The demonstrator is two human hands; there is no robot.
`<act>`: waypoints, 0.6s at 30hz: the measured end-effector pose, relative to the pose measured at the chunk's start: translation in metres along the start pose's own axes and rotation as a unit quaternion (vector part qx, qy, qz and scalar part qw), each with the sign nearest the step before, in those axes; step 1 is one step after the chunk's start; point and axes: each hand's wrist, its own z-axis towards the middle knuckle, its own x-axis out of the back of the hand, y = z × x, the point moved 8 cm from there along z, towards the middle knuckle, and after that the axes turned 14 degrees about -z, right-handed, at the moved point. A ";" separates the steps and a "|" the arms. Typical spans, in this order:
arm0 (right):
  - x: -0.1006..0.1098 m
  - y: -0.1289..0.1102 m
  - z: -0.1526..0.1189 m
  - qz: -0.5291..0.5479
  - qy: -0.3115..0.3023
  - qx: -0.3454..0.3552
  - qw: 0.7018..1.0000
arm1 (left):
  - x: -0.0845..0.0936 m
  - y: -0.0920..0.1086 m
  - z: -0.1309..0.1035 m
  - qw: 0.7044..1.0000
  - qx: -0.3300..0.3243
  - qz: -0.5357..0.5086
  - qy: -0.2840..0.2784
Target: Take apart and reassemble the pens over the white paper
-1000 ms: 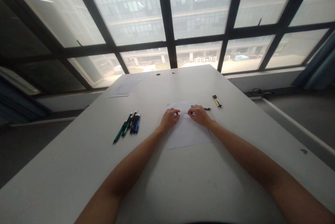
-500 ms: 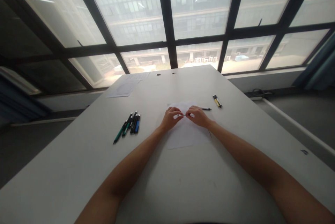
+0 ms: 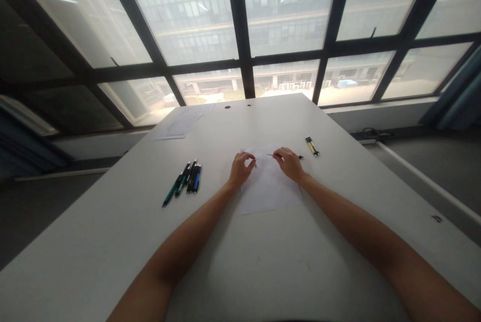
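Note:
Over the upper part of a white paper sheet (image 3: 270, 186), my right hand (image 3: 287, 161) is closed in a pinch on a pen refill (image 3: 270, 155), a thin dark rod that points left out of the fingertips. My left hand (image 3: 241, 167) is also closed, thumb against index finger, above the sheet's left edge. Something tiny may show at those fingertips, too small to make out. Behind my right hand lies a pen, mostly hidden, with its dark end (image 3: 300, 157) sticking out at the right. A gap separates the two hands.
Several black, green and blue pens (image 3: 188, 179) lie together on the white table (image 3: 240, 262) at the left. Yellow and dark pens (image 3: 311, 146) lie at the right. Printed papers (image 3: 178, 126) rest at the far left, near the windows. A small dark label (image 3: 437, 219) is at the right edge.
My hands have moved apart from where they met at the thin rod. The right hand has shifted right and slightly away with the refill; the left has moved slightly left.

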 end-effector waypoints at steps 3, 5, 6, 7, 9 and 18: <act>0.006 0.010 -0.001 0.013 0.032 -0.046 0.998 | 0.006 -0.010 0.000 0.999 0.029 -0.002 0.039; 0.006 0.011 -0.001 0.023 0.037 -0.049 0.998 | 0.007 -0.013 0.001 0.998 0.034 -0.004 0.047; 0.005 0.011 -0.001 0.027 0.037 -0.047 0.998 | 0.007 -0.013 0.001 0.998 0.033 -0.005 0.048; 0.004 0.011 -0.001 0.030 0.035 -0.044 0.998 | 0.007 -0.013 0.001 0.998 0.032 -0.006 0.048; 0.002 0.011 0.000 0.033 0.031 -0.040 0.998 | 0.007 -0.011 0.001 0.998 0.031 -0.007 0.047; -0.007 0.015 -0.002 0.005 0.001 -0.042 0.999 | 0.007 -0.013 0.002 0.998 0.039 -0.011 0.053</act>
